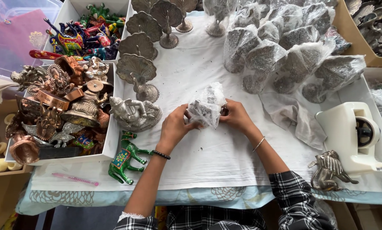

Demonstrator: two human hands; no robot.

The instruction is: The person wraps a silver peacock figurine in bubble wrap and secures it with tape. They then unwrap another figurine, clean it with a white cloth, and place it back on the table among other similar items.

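One figurine in clear bag (206, 104) gripped by both hands' fingers (186, 120) | beyond fingers: many bagged pieces (284, 47) done | left of fingers: bare peacock stands (136, 68) remain.

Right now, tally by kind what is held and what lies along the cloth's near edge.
Wrapped figure, held: 1
Green horse: 1
Pink pen: 1
Silver animal: 1
Tape dispenser: 1
Total: 5
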